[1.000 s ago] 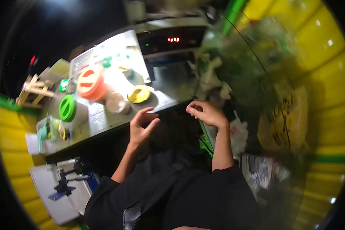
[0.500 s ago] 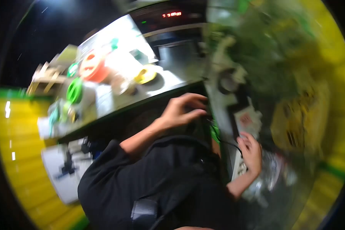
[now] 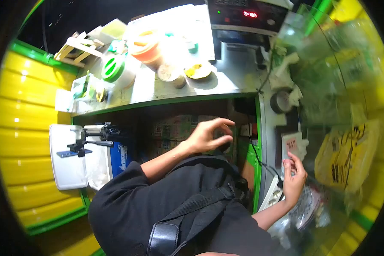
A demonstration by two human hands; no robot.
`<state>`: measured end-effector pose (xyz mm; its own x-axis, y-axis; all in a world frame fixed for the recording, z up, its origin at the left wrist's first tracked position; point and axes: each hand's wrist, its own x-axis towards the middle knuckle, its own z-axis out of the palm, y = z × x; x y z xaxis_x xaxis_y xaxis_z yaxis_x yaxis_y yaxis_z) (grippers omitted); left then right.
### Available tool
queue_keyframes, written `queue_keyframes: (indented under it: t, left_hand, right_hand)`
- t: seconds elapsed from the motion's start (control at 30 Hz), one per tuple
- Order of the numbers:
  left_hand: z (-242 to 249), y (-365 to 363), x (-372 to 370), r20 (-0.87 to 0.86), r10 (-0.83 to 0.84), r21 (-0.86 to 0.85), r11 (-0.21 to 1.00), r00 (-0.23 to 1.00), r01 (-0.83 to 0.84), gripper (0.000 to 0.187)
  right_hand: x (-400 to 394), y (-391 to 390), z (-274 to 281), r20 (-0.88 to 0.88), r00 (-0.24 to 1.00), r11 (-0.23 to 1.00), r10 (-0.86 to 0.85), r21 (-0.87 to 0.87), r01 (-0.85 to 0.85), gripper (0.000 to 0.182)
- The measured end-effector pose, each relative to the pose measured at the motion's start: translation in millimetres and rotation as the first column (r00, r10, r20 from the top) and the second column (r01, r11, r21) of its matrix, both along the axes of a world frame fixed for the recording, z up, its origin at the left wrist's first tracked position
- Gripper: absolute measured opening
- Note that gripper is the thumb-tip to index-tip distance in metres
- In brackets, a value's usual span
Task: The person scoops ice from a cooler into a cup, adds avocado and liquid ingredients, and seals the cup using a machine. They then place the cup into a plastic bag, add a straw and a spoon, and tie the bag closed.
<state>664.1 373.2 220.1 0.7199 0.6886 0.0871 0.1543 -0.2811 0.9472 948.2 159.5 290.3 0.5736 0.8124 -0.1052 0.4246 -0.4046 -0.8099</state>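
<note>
My left hand (image 3: 210, 135) hangs in the air in front of my body, below the counter's edge. Its thumb and curved fingers are apart with nothing between them. Over on the right, my right hand (image 3: 295, 178) has loosely bent fingers, the thumb close to the fingertips, and I see nothing held. Close to it are a white packet with red print (image 3: 290, 145), a black cable (image 3: 260, 160) and a white power strip (image 3: 272, 197). A roll of dark tape (image 3: 280, 102) lies farther up that side counter.
On the counter (image 3: 149, 94) stand an orange-lidded tub (image 3: 145, 50), a green-lidded container (image 3: 113, 69), a cup (image 3: 168, 74) and a yellow bowl (image 3: 198, 71). An appliance with a red display (image 3: 250, 15) is behind. A yellow bag (image 3: 345, 155) lies right; a phone mount (image 3: 94, 138) stands left.
The view has turned, so the counter and its things now sit higher and farther right, and sharper. Both hands appear slightly lower and the right one farther right, their poses much the same.
</note>
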Motion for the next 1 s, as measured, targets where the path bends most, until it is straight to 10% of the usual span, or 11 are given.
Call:
queue_keyframes:
  t: [0.37, 0.63, 0.77, 0.87, 1.0]
  left_hand:
    - [-47.3, -35.2, -78.9, -0.004, 0.229, -0.188, 0.956, 0.973, -0.226, 0.047]
    - [-41.1, -70.2, -69.3, 0.047, 0.078, -0.393, 0.918, 0.996, -0.053, 0.041]
    - [-33.6, -84.4, -20.7, 0.055, -0.067, -0.418, 0.904, 0.996, 0.084, 0.039]
    - [-35.4, -92.0, 51.7, 0.124, -0.147, -0.257, 0.95, 0.981, 0.175, 0.04]
    - [-30.2, -95.8, 156.6, 0.068, -0.249, 0.384, 0.9, 0.966, 0.205, 0.047]
  right_hand:
    - [-79.3, -86.4, 22.9, 0.195, 0.937, 0.949, -0.288, -0.074, 0.307, 0.023]
    - [-84.7, -204.0, 31.0, 0.546, 0.52, 0.616, -0.657, -0.009, 0.788, 0.022]
    - [-57.3, -196.5, -19.9, 0.332, 0.678, 0.744, -0.656, 0.13, 0.656, 0.021]
    - [-22.8, -129.2, -47.9, 0.382, 0.771, 0.858, -0.51, 0.164, 0.487, 0.022]
    - [29.5, -58.5, -81.3, 0.592, 0.665, 0.858, -0.455, 0.092, 0.505, 0.029]
